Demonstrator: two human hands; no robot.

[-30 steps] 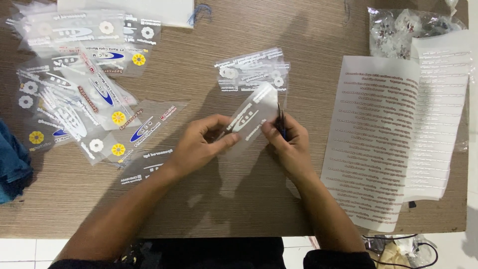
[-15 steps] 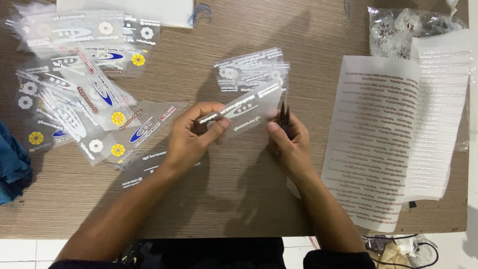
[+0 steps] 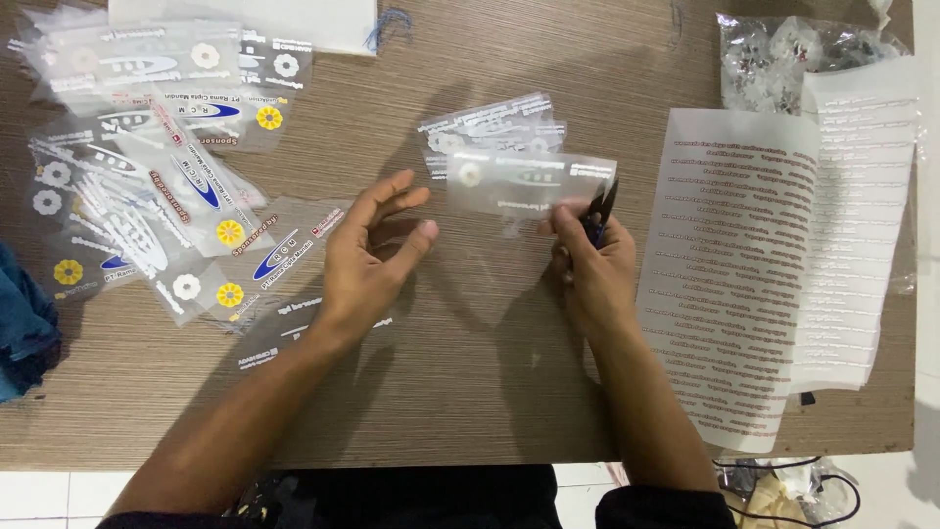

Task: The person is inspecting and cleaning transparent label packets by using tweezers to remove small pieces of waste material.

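I see the right hand [image 3: 587, 269] pinching a clear printed film strip [image 3: 534, 183] at its right end, together with a small dark tool [image 3: 599, 211], above the middle of the wooden tabletop [image 3: 470, 372]. The left hand [image 3: 372, 260] is spread wide, holding nothing. I judge the strip light, limp and slippery, best gripped by its edges. Loose cut stickers [image 3: 147, 176] crowd the left edge; printed sheets [image 3: 744, 264] lie on the right.

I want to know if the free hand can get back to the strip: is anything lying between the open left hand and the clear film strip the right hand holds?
Nothing visible does. The left hand is open just left of the film strip, which the right hand pinches; only bare table lies between.
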